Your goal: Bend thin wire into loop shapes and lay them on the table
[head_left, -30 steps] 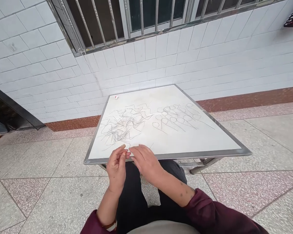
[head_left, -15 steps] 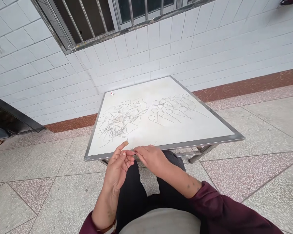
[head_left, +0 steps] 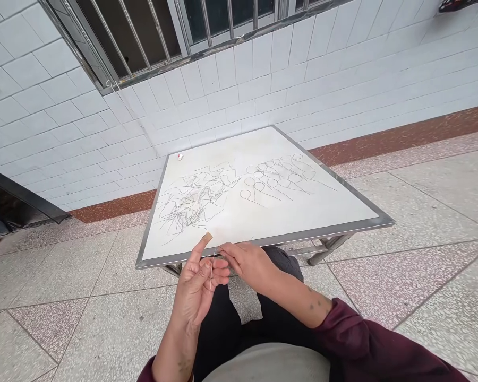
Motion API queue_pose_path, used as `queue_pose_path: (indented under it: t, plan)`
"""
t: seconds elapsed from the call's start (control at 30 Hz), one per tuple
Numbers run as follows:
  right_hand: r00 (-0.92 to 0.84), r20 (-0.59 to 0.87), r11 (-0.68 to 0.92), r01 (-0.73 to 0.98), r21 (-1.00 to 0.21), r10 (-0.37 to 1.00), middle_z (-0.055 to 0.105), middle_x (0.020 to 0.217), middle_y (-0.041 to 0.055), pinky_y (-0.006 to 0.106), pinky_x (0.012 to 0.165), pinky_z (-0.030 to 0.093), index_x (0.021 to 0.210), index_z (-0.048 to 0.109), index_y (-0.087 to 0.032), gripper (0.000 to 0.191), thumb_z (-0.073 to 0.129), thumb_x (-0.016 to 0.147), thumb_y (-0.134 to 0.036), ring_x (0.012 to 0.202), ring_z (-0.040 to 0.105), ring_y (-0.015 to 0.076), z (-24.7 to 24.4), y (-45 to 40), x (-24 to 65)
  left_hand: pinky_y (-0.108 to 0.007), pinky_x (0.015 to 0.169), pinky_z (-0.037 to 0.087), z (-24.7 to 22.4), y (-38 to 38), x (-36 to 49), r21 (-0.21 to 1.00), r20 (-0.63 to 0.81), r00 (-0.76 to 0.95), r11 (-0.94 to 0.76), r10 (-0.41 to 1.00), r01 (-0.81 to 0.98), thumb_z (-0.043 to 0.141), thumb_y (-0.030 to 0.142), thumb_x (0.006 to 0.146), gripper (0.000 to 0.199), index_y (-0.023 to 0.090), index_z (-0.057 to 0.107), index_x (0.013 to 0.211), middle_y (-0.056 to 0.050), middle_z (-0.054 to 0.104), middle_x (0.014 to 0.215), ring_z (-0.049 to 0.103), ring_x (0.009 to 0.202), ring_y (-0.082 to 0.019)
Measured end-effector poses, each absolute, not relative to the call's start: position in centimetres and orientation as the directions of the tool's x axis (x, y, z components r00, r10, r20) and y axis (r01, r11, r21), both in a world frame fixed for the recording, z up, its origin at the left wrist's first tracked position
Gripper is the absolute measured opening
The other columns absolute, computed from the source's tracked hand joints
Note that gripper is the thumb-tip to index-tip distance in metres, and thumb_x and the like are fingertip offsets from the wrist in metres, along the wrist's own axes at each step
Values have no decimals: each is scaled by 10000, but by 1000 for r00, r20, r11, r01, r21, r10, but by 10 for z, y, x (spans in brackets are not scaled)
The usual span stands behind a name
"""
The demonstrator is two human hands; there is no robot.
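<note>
Over the near edge of the table, my left hand (head_left: 197,286) pinches a thin wire (head_left: 211,273) between thumb and fingers, its index finger raised with a tan wrap (head_left: 209,237) on the tip. The wire runs upward past the thumb toward my right hand (head_left: 250,265). That hand is palm down, fingers closed at the wire's upper end; their tips are partly hidden. On the white tabletop (head_left: 322,209), a tangle of bent wires (head_left: 193,204) lies at the left. Several wires with a round loop at one end (head_left: 276,181) lie in rows at the right.
A small red-and-white object (head_left: 180,157) sits at the table's far left corner. The table's grey metal rim (head_left: 302,237) passes just beyond my hands, above my knees. Behind stands a white tiled wall (head_left: 223,101) with a barred window (head_left: 155,32).
A length of wire now shows upright across my left fingers, where it was barely visible before. My left hand has shifted slightly; my right hand stays almost in place. The view has moved a little.
</note>
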State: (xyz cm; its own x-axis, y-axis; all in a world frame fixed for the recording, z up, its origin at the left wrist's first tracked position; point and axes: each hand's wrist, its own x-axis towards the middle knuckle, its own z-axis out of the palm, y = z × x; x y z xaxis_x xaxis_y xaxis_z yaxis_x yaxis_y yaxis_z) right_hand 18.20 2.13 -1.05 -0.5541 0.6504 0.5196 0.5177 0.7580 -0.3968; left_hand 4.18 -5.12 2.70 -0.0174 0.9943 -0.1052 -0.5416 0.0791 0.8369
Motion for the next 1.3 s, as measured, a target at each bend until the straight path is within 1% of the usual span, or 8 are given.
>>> queue_pose_path:
  t: [0.1,0.23,0.43,0.67,0.77,1.0,1.2,1.3]
  plan:
    - [-528,581,780,499,-378,620,649,665,13,253,576,384,958,603,-171,215,397,974,-230,585,586,133,-12,23,184,-229,655,540,30,-54,42,901,-80,-23,62,997,-429,670,245,821,644,250,379,1395,-35,694,823,659,710,-132]
    - [-529,651,828,465,-314,544,645,676,22,273,636,409,1028,599,-154,201,411,960,-174,625,593,140,-15,27,188,-246,673,530,30,-55,42,937,-55,-20,45,998,-346,652,260,834,638,246,363,1403,-69,696,923,654,745,-143]
    - [-574,640,854,428,-297,510,639,681,11,271,639,395,1056,583,-155,176,452,941,-173,625,580,133,-19,29,190,-246,674,525,28,-54,45,949,-13,-47,-2,999,-316,675,221,813,672,268,360,1405,-80,688,1005,641,739,-132]
    - [-559,622,824,489,-288,549,597,614,-15,258,603,353,987,598,-185,175,432,944,-150,567,530,115,-22,34,191,-197,562,523,30,-56,49,937,-7,-126,-38,992,-348,698,235,793,668,264,389,1384,-10,677,779,640,604,-106]
    - [-557,624,829,457,-321,548,615,644,-1,261,627,379,988,594,-182,195,403,958,-164,599,554,123,-20,33,190,-185,577,537,28,-55,49,933,44,-219,-119,975,-341,709,237,784,667,289,400,1373,6,685,782,660,619,-103]
    - [-596,599,840,296,-455,535,661,891,47,287,713,443,1107,521,-171,202,415,936,-158,773,597,163,-9,20,185,-228,724,562,27,-55,55,931,172,-376,-275,911,-239,714,259,781,671,364,391,1360,-14,700,981,696,864,-148]
    - [-586,617,838,233,-493,525,607,757,32,280,632,437,906,514,-172,113,404,912,-146,672,537,163,-13,10,177,-307,791,569,28,-54,62,917,276,-467,-375,840,-132,672,229,817,614,357,391,1348,-49,662,1095,683,948,-190]
    - [-604,605,832,194,-519,518,607,786,39,287,660,456,942,508,-174,120,389,936,-177,713,548,168,-14,6,174,-389,855,552,28,-55,63,909,329,-493,-411,805,-65,617,208,858,561,349,379,1347,-49,664,1107,669,990,-210]
